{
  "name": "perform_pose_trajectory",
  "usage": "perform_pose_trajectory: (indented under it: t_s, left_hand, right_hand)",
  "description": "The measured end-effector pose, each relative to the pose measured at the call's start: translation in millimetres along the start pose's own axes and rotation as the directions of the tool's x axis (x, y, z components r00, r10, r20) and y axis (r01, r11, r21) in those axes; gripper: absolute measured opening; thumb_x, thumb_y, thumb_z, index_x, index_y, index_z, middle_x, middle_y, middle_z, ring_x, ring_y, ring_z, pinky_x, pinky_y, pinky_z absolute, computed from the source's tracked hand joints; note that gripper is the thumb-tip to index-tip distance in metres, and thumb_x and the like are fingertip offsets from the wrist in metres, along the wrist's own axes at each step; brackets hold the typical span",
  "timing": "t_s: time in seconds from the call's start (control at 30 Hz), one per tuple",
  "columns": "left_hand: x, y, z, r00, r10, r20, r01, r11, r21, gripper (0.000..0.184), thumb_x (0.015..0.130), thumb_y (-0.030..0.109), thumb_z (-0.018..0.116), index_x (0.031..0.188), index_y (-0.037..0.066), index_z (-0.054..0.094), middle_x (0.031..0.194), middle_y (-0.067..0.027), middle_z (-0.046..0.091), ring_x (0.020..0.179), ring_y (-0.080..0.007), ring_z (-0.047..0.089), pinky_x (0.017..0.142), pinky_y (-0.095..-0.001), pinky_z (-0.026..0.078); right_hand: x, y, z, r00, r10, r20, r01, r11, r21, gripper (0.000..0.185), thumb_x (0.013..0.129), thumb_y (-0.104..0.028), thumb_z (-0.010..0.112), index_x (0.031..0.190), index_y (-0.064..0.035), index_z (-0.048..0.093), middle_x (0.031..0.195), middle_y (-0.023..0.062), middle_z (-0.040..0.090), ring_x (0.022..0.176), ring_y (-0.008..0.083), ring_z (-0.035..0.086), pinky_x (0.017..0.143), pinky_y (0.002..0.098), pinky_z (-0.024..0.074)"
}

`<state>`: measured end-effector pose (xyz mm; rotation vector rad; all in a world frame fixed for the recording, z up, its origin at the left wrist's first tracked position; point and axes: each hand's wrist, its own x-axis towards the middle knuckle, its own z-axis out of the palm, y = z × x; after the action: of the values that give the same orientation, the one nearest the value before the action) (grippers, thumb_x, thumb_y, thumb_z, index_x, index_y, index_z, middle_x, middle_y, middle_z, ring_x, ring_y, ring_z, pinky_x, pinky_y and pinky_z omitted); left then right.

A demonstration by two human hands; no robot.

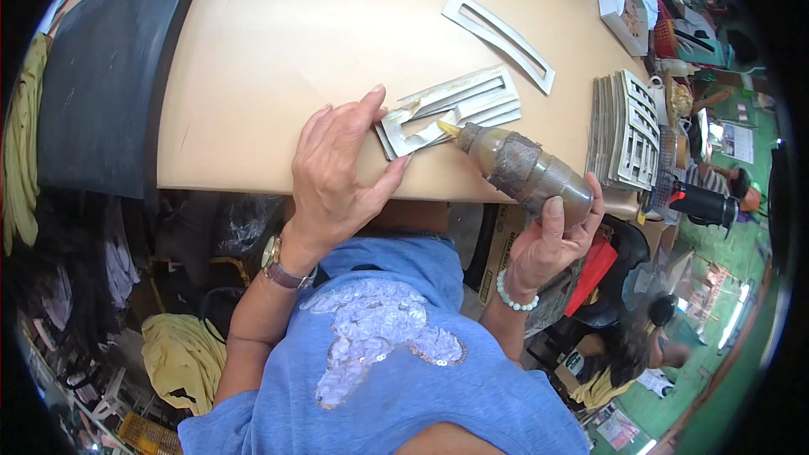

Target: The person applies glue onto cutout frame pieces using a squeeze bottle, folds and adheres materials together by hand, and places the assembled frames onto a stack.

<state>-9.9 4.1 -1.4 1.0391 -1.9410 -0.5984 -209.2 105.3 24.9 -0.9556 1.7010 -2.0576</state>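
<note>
The right hand (pixel 552 244) grips a brown translucent squeeze bottle (pixel 527 170), its yellow nozzle (pixel 449 129) pointing up-left at the stacked whitish slotted strips (pixel 468 108) on the tan table (pixel 270 59). Their long axis rises rightward; the left hand (pixel 337 160), thumb and fingers spread, brackets their left end, grasp unseen.

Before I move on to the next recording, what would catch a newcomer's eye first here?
Probably the brown bottle in the right hand, its yellow tip pointing at the pale slotted pieces near the table's front edge. Next, perhaps, the left hand, spread at those pieces' left end, and the upright stack of similar pieces at the table's right side.
</note>
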Motion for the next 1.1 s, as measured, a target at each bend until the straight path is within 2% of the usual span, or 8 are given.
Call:
perform_pose_trajectory:
  t_s: [0.27,0.47,0.57,0.67,0.77,0.97,1.1]
  left_hand:
    - [0,-2,1,1.000,-0.003,0.007,0.003,1.000,0.011,0.059,0.072,0.000,0.066,0.129,0.001,0.048,0.100,-0.0131,0.065,0.095,-0.0284,0.061,0.093,-0.0413,0.041]
    - [-1,-1,0,1.000,-0.008,0.003,0.008,1.000,0.003,0.059,0.072,-0.003,0.065,0.128,0.001,0.048,0.099,-0.0129,0.065,0.094,-0.0285,0.061,0.091,-0.0403,0.041]
    - [0,-2,0,1.000,-0.008,0.000,0.008,1.000,0.008,0.059,0.072,-0.002,0.066,0.128,0.001,0.048,0.098,-0.0125,0.065,0.093,-0.0283,0.061,0.091,-0.0400,0.042]
    - [-1,-1,1,1.000,-0.019,0.001,0.019,1.000,-0.002,0.059,0.072,-0.002,0.066,0.128,0.002,0.049,0.098,-0.0122,0.066,0.094,-0.0278,0.061,0.091,-0.0399,0.042]
    - [-1,-2,1,1.000,-0.026,-0.005,0.026,1.000,-0.011,0.058,0.072,-0.002,0.066,0.128,0.002,0.050,0.098,-0.0121,0.066,0.094,-0.0273,0.061,0.092,-0.0398,0.041]
    - [-1,-2,1,1.000,-0.013,-0.005,0.013,1.000,-0.001,0.057,0.072,-0.003,0.066,0.127,0.002,0.051,0.098,-0.0120,0.066,0.094,-0.0271,0.061,0.093,-0.0392,0.042]
    - [0,-3,3,0.999,0.004,-0.041,-0.005,1.000,-0.016,0.053,0.072,-0.001,0.066,0.123,0.004,0.054,0.095,-0.0108,0.064,0.089,-0.0259,0.061,0.088,-0.0404,0.043]
  right_hand:
    - [-11,-2,3,0.998,0.035,0.046,-0.038,0.997,0.065,0.057,0.073,-0.006,0.073,0.124,0.0008,0.048,0.105,0.0081,0.057,0.096,0.0163,0.056,0.089,0.0290,0.0450]
    - [-8,-8,0,0.997,0.056,-0.057,-0.049,0.992,0.120,0.059,0.074,-0.008,0.072,0.125,0.0006,0.046,0.107,0.0099,0.057,0.098,0.0185,0.057,0.090,0.0304,0.0452]
    - [-7,-3,-7,0.996,-0.092,0.012,0.092,0.996,0.020,0.049,0.082,-0.006,0.064,0.127,0.0007,0.045,0.108,0.0120,0.058,0.098,0.0222,0.058,0.091,0.0368,0.0477]
    - [-11,3,-10,0.988,-0.152,0.022,0.153,0.985,-0.080,0.050,0.082,-0.005,0.064,0.127,0.0006,0.044,0.109,0.0121,0.058,0.098,0.0221,0.058,0.091,0.0360,0.0476]
    - [-16,3,-11,0.997,-0.075,0.031,0.075,0.997,-0.008,0.052,0.081,-0.006,0.065,0.128,0.0005,0.044,0.108,0.0119,0.057,0.098,0.0219,0.058,0.090,0.0355,0.0474]
    - [-25,1,-3,0.997,-0.056,0.052,0.051,0.994,0.093,0.056,0.078,-0.010,0.069,0.127,0.0003,0.044,0.107,0.0110,0.057,0.098,0.0219,0.058,0.091,0.0359,0.0470]
    - [-31,1,1,0.993,-0.097,0.061,0.096,0.995,0.017,0.060,0.075,-0.012,0.072,0.126,0.0006,0.043,0.107,0.0111,0.057,0.099,0.0222,0.057,0.091,0.0359,0.0465]
